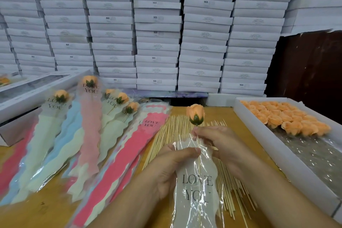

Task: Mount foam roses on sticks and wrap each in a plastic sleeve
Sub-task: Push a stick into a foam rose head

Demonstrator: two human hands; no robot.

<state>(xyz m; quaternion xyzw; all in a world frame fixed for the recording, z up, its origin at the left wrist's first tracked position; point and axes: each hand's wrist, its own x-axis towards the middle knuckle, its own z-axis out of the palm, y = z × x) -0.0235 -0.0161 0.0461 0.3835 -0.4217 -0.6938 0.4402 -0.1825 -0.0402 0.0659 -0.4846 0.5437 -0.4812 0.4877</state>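
An orange foam rose (195, 114) with a green base stands upright on a thin stick above my hands. The stick runs down inside a clear plastic sleeve (197, 187) printed "LOVE YOU". My left hand (170, 168) grips the sleeve's open top edge from the left. My right hand (216, 142) pinches the stick and the sleeve's mouth just under the rose. The rose head is still outside the sleeve. Loose wooden sticks (172, 135) lie on the table beneath my hands.
A white tray (277, 153) at the right holds several orange foam roses (288, 118). Wrapped roses (88, 109) and a stack of empty coloured sleeves (129, 150) lie at the left, beside a white box (16, 105). Stacked white boxes (157, 29) fill the back.
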